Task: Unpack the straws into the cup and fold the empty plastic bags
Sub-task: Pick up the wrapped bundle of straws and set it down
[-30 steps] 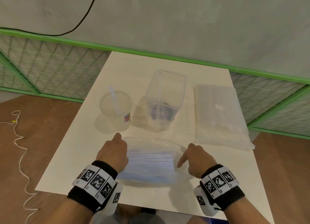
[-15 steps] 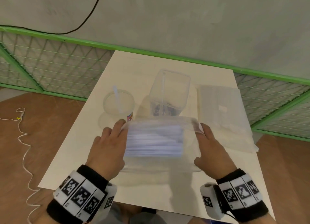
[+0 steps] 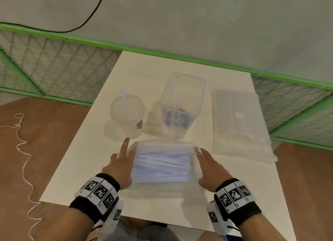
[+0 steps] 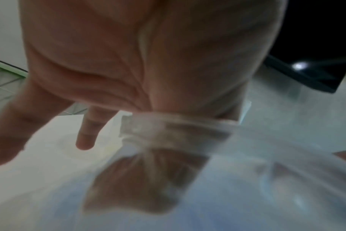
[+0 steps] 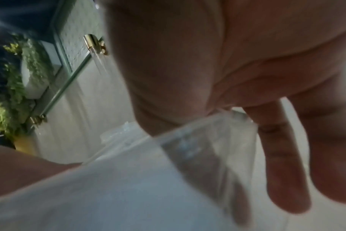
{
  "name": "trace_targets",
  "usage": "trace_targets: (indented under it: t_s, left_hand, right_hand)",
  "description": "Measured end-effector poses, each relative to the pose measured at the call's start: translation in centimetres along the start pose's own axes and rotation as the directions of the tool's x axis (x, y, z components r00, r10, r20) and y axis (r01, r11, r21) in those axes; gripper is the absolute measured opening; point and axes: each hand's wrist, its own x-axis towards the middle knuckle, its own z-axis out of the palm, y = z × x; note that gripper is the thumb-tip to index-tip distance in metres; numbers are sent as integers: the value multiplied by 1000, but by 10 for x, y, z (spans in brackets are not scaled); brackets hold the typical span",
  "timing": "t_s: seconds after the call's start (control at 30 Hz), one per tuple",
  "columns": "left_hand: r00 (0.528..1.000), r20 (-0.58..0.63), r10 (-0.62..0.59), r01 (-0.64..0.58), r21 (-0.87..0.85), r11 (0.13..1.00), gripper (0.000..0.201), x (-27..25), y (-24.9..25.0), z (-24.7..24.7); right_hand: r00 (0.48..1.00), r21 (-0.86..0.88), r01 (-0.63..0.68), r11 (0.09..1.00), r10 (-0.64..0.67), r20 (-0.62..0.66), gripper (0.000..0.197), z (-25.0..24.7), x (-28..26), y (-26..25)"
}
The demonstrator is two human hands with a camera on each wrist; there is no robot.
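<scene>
A clear plastic bag of pale blue straws hangs above the near middle of the white table, held between both hands. My left hand pinches its left top corner, index finger pointing forward. My right hand pinches the right top corner, other fingers straight. A round clear cup with one white straw stands back left. A square clear container with one straw stands behind the bag.
A stack of flat clear bags lies at the right side of the table. A green wire fence and a grey wall run behind the table. A white cord lies on the brown floor at left.
Both hands took the straw bag by its top corners and lifted it off the table. It first rose toward the containers, and now hangs a little lower and nearer me.
</scene>
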Motion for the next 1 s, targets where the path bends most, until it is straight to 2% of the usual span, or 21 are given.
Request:
trace_targets:
  t_s: [0.03, 0.17, 0.2, 0.3, 0.33, 0.47, 0.5, 0.6, 0.7, 0.83, 1.0]
  left_hand:
    - [1000, 0, 10, -10, -26, 1000, 106, 2, -3, -1]
    - [996, -78, 34, -41, -91, 995, 123, -1, -6, -8]
    - [998, -60, 33, -38, -93, 995, 126, 0, -6, -8]
    - [999, 41, 21, -20, -40, 999, 129, 6, -7, -5]
    - [998, 62, 22, -20, -31, 999, 129, 8, -9, -7]
    - [996, 60, 66, -63, -62, 996, 133, 11, -14, -23]
    - [995, 73, 67, -63, -60, 996, 134, 12, -13, -24]
    - [987, 159, 33, -35, 11, 999, 134, 17, -14, -15]
    - [981, 190, 44, -42, -12, 999, 134, 20, -18, -18]
    - [983, 164, 85, -62, -141, 988, 118, 13, -22, -37]
    - [1000, -29, 0, -9, -299, 954, 66, 4, -29, -39]
  right_hand:
    - [1000, 18, 1, 1000, -1, -14, 97, -2, 0, -1]
    - [975, 82, 33, 996, -14, -221, 87, -8, -2, -4]
    - [978, 66, 26, 997, -11, -209, 87, -5, -1, -5]
    - [1000, 0, -24, 1000, 24, -10, 96, 6, 4, -8]
    - [1000, 1, -20, 1000, 20, 12, 98, 4, 4, -9]
    - [986, 65, 10, 998, 1, -164, 99, -12, 2, -9]
    - [986, 46, -2, 999, 9, -164, 98, -12, 3, -10]
    - [999, 7, -51, 999, 52, -16, 96, 1, 10, -15]
    - [999, 30, -33, 999, 33, -21, 95, 7, 15, -16]
    - [1000, 6, -17, 1000, 17, -19, 88, 4, 14, -12]
    - [998, -18, -59, 998, 59, -32, 65, 0, 16, -6]
